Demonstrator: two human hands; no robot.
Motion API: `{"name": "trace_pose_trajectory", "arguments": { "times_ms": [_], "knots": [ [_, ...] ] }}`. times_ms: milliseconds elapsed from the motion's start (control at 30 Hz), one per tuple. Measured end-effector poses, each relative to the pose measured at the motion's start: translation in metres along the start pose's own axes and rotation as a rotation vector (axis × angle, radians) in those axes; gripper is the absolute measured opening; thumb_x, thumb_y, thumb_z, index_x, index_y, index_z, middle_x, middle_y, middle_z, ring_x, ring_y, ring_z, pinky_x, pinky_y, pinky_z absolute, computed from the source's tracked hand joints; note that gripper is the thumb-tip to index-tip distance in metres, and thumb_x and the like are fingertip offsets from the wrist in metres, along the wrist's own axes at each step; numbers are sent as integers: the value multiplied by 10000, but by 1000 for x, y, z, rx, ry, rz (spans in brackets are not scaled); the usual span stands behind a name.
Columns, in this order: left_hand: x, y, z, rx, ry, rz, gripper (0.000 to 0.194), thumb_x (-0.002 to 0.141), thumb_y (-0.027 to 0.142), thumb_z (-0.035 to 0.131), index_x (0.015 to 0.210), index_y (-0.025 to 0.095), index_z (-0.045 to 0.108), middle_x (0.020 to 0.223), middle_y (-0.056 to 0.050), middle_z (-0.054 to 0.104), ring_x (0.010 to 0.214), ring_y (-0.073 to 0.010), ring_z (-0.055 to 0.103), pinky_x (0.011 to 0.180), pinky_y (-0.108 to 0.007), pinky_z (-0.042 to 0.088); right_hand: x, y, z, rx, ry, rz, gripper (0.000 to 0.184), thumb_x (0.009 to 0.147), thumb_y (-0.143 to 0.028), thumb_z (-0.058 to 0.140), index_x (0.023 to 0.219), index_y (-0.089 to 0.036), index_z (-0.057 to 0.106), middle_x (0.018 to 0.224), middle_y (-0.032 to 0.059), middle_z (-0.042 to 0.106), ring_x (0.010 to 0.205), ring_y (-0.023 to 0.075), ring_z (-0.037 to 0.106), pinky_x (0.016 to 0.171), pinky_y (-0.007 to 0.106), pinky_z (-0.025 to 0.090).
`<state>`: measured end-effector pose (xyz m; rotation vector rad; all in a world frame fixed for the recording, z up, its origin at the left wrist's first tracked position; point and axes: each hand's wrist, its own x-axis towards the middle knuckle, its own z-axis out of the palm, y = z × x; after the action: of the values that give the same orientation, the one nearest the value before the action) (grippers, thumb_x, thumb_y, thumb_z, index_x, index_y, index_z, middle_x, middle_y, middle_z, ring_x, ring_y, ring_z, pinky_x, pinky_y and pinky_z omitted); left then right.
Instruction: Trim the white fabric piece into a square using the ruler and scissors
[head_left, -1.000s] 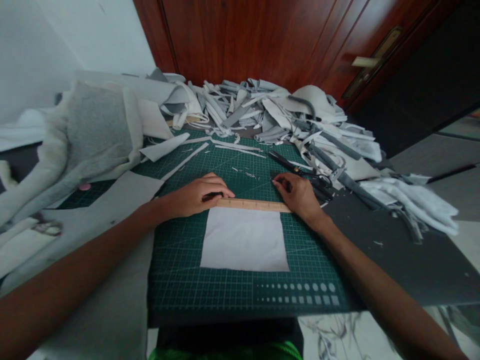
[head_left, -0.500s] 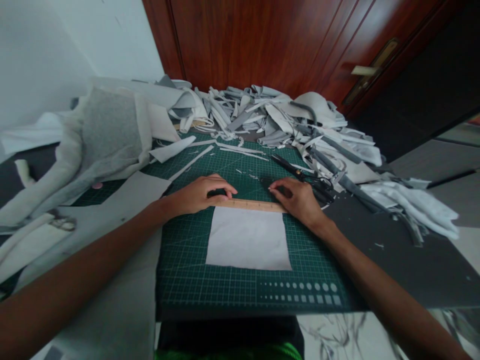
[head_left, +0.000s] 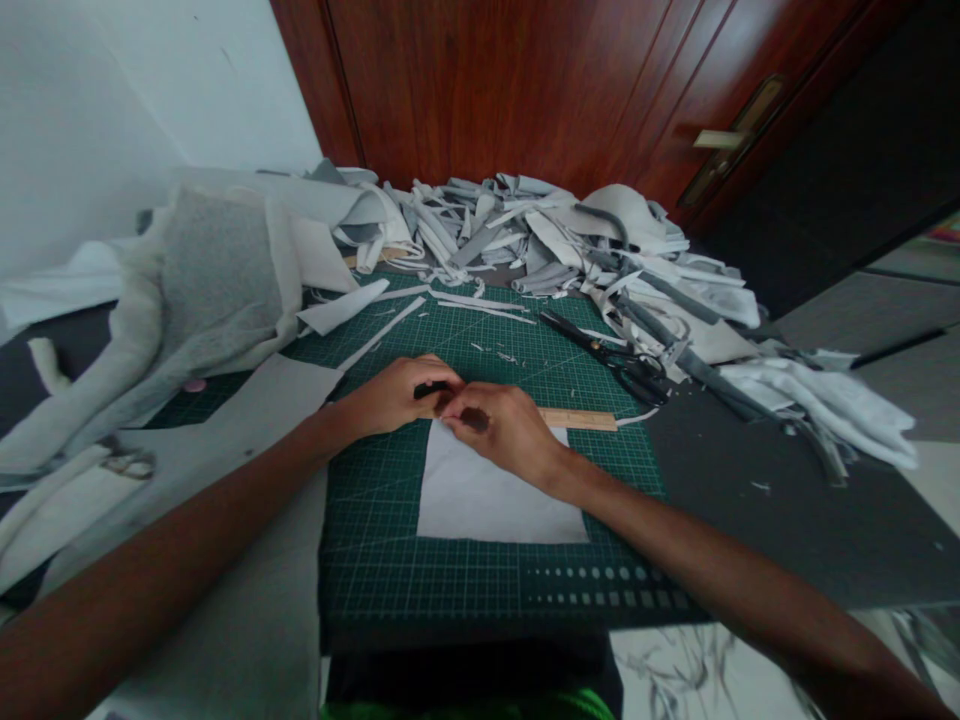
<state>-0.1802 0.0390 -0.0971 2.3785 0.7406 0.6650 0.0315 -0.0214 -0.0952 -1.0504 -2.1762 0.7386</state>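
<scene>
A white rectangle of cloth [head_left: 495, 495] lies flat on the green cutting mat [head_left: 390, 560]. Along its far edge runs a wooden ruler [head_left: 585, 418], its right part showing and its left part behind my right hand. My left hand [head_left: 397, 395] is closed at the ruler's left end, fingertips pressed down there. Right beside it, my right hand [head_left: 510, 425] reaches over the cloth with thumb and finger pinched together near the cloth's far left corner. Whatever lies between those fingertips is too small to make out.
Black scissors [head_left: 600, 350] lie on the mat's far right. Heaped fabric scraps [head_left: 525, 230] line the back of the table. A large pale sheet [head_left: 247, 500] and bundled grey felt [head_left: 217, 250] cover the left side. Thin strips [head_left: 480, 300] lie across the mat.
My right hand has moved left from the ruler's right part to beside my left hand, uncovering the ruler's right end. My left hand has stayed nearly in place.
</scene>
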Motion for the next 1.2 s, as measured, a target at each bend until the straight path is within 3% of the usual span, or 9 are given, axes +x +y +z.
{"name": "trace_pose_trajectory", "arguments": {
  "times_ms": [233, 500, 733, 1000, 1200],
  "knots": [
    [0, 1, 1, -13, 2, -4, 116, 858, 156, 586, 860, 194, 696, 847, -25, 726, 851, -183, 638, 818, -305, 483, 12, -4, 9, -119, -36, 2, 103, 917, -171, 636, 875, -211, 721, 978, 0, 757, 810, 128, 654, 730, 266, 428],
    [0, -2, 1, -3, 0, 28, 169, 831, 114, 552, 905, 183, 687, 898, -43, 732, 889, -191, 649, 831, -309, 490, 17, -22, 8, -328, -124, 55, 118, 930, -177, 621, 872, -189, 723, 965, 25, 761, 793, 161, 671, 688, 293, 400],
    [0, -1, 0, 27, -30, 47, 160, 881, 125, 544, 893, 179, 695, 901, -52, 737, 916, -209, 653, 876, -348, 494, 18, -26, 9, -429, -123, 68, 165, 956, -211, 595, 924, -172, 752, 1004, 67, 785, 801, 187, 705, 659, 298, 417],
    [1, 0, -2, 49, -40, 69, 222, 930, 134, 543, 960, 190, 756, 1093, -77, 749, 1057, -221, 646, 998, -380, 477, 16, -29, 8, -446, -117, 98, 186, 966, -212, 578, 933, -173, 757, 1003, 70, 797, 803, 199, 726, 657, 300, 431],
    [0, -3, -1, 53, -51, 64, 229, 934, 123, 555, 978, 198, 767, 1110, -68, 744, 1091, -220, 635, 1036, -383, 461, 15, -32, 10, -464, -114, 136, 192, 962, -211, 565, 938, -175, 752, 988, 76, 799, 825, 223, 737, 650, 318, 419]
  ]
}}
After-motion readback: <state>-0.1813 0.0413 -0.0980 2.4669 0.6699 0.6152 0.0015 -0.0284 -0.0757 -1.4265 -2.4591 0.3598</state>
